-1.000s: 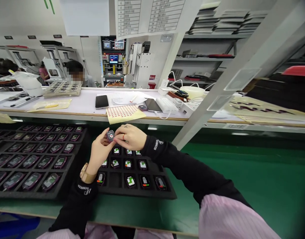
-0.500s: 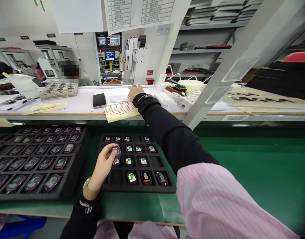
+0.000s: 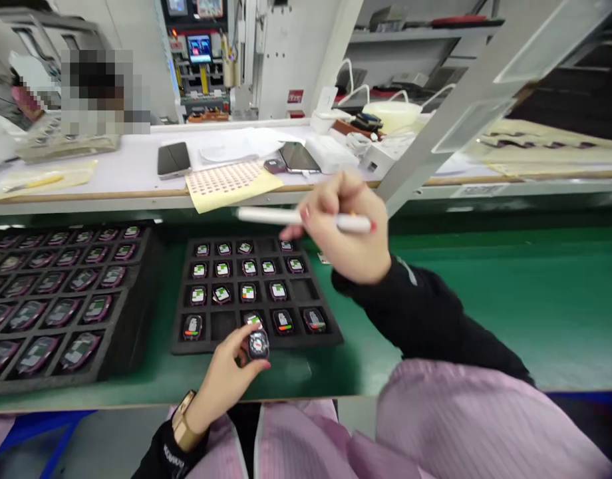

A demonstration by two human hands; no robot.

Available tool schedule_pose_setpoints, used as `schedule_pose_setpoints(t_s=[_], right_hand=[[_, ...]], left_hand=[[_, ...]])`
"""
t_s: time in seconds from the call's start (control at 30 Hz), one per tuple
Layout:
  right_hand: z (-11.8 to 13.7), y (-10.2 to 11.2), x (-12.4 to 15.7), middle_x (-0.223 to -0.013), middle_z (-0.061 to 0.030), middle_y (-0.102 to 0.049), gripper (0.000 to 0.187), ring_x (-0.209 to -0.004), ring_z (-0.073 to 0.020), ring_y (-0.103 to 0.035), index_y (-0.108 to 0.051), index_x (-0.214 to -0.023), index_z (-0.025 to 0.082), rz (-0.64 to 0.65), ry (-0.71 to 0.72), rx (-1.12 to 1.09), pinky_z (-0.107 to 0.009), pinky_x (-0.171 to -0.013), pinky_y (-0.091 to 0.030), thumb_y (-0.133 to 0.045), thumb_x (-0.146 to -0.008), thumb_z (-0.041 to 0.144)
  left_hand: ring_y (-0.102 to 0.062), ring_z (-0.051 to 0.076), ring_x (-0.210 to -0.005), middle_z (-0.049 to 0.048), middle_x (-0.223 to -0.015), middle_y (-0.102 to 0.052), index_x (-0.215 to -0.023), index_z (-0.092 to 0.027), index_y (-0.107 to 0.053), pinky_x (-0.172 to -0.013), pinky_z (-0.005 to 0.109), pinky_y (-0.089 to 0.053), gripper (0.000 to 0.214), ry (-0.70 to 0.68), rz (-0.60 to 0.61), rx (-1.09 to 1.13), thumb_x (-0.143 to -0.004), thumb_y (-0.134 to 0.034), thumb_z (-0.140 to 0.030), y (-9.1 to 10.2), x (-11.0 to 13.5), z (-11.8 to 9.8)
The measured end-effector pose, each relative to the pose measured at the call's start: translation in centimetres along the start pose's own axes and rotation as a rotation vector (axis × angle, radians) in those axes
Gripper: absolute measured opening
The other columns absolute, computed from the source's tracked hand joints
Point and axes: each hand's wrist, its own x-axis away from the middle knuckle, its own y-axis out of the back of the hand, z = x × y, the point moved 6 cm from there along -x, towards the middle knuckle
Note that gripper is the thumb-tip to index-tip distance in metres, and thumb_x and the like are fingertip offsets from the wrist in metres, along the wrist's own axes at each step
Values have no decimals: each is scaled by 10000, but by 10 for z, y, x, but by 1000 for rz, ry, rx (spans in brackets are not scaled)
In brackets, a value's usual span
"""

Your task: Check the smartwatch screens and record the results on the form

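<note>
My left hand (image 3: 226,372) pinches a small dark watch body (image 3: 258,344) with a red mark on its face, just over the near edge of a black foam tray (image 3: 181,346). That tray holds several similar watch bodies with lit screens. My right hand (image 3: 346,233) is raised above the tray's far right corner, fingers closed round a white pen (image 3: 266,216) that lies level and points left. The right hand is blurred by motion.
A larger black tray (image 3: 136,332) of several purple-rimmed watches lies to the left on the green mat (image 3: 485,313). On the white shelf (image 3: 136,179) behind are a yellow sheet of red dot stickers (image 3: 226,183), two phones and cables. A slanted white frame post (image 3: 436,133) rises at right. A person sits far back left.
My right hand came back from the white shelf holding the white pen. My left hand carried the watch body down to the tray's near edge. The camera tilted down.
</note>
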Motion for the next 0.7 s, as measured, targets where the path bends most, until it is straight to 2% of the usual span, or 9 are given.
schedule_pose_setpoints(t_s=[0.07, 0.17, 0.2, 0.27, 0.37, 0.5, 0.57, 0.63, 0.7], right_hand=[[9, 4, 75, -868, -65, -651, 315, -703, -228, -710, -637, -1090, 234, 21, -246, -410, -368, -588, -627, -641, -970, 525], [10, -14, 166, -931, -111, -704, 438, -786, -276, -729, -624, -1259, 221, 246, -571, -832, -401, -575, -650, -637, -965, 545], [4, -20, 189, -989, -130, -707, 443, -809, -274, -725, -646, -1228, 208, 254, -677, -907, -383, -552, -647, -633, -960, 560], [-13, -28, 223, -868, -94, -693, 353, -643, -201, -673, -679, -988, 197, 156, -840, -995, -283, -428, -578, -695, -922, 543], [-32, -35, 249, -588, 54, -496, 465, -373, -71, -379, -476, -688, 217, -74, -913, -1067, -166, -295, -381, -833, -806, 491], [-39, -38, 263, -522, 122, -303, 523, -374, -55, -142, -356, -698, 235, -238, -952, -1124, -117, -284, -242, -841, -775, 416], [-42, -40, 269, -514, 122, -357, 392, -353, -65, -193, -443, -779, 245, -213, -1037, -1144, -136, -289, -275, -793, -781, 421], [-44, -44, 274, -559, 73, -528, 329, -361, -110, -398, -544, -924, 240, -75, -1106, -1162, -195, -318, -385, -687, -816, 516], [-45, -50, 277, -676, -18, -669, 417, -490, -185, -601, -599, -988, 206, 88, -1118, -1157, -268, -395, -495, -602, -839, 596]], left_hand=[[-626, 213, -847, 52, -1178, -696, -1327, -323, -632, -778, 364, -533, 558, 33, 85, -139, -785, -750, -263, -17, 14, 14], [-645, 240, -936, 25, -1177, -705, -1288, -357, -656, -882, 400, -536, 543, 2, 138, -288, -777, -763, -208, -32, 20, 24], [-650, 248, -972, 26, -1162, -708, -1285, -352, -656, -910, 407, -533, 534, -30, 130, -328, -784, -762, -199, -35, 18, 24], [-655, 260, -1024, 33, -1126, -715, -1273, -330, -660, -944, 418, -524, 502, -94, 103, -401, -799, -765, -201, -40, 10, 21], [-641, 273, -1068, 43, -1135, -709, -1285, -308, -645, -998, 451, -484, 485, -132, 73, -465, -823, -770, -228, -49, -5, 17], [-597, 282, -1132, 57, -1196, -660, -1355, -298, -585, -1026, 476, -438, 517, -159, 58, -545, -866, -752, -289, -58, -12, 19], [-570, 288, -1160, 72, -1237, -615, -1370, -286, -570, -1021, 470, -441, 539, -216, 40, -614, -868, -755, -346, -60, -8, 19], [-547, 289, -1186, 87, -1265, -578, -1383, -264, -553, -1041, 464, -440, 542, -268, 16, -644, -883, -730, -378, -60, -2, 18], [-544, 285, -1195, 95, -1271, -565, -1384, -247, -538, -1057, 457, -442, 517, -296, 4, -647, -908, -688, -382, -59, 2, 16]])
